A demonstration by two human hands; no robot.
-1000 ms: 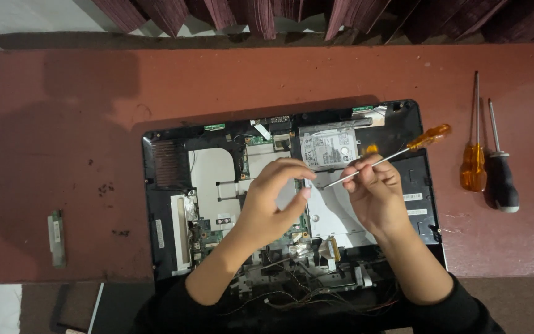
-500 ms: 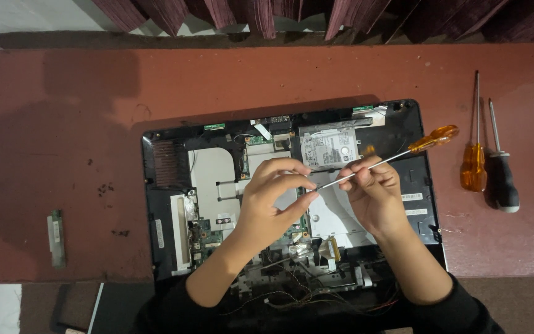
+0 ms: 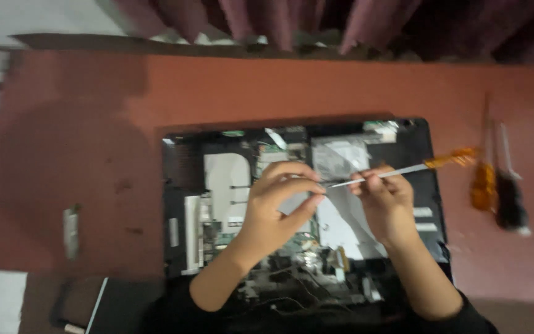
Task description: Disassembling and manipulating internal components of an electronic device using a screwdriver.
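Observation:
An opened laptop base [image 3: 177, 204] lies on the red-brown table [image 3: 81, 136], its boards, cables and silver drive [image 3: 340, 154] exposed. My right hand [image 3: 385, 201] is shut on the metal shaft of an orange-handled screwdriver [image 3: 431, 164], whose handle points up to the right. The tip reaches left to my left hand [image 3: 279, 201], whose thumb and fingers pinch at the tip; anything between them is too small to see. Both hands hover over the middle of the laptop. The frame is blurred.
Two more screwdrivers lie on the table at the right: an orange-handled one [image 3: 482, 182] and a black-handled one [image 3: 511, 204]. A small grey strip [image 3: 70, 232] lies at the left. A dark object [image 3: 115, 306] sits at the lower left edge. Maroon curtains [image 3: 316, 25] hang behind.
The view has shifted and blurred, so everything sits further right and lower. The screwdriver lies flatter than before. My hands remain together over the laptop's middle.

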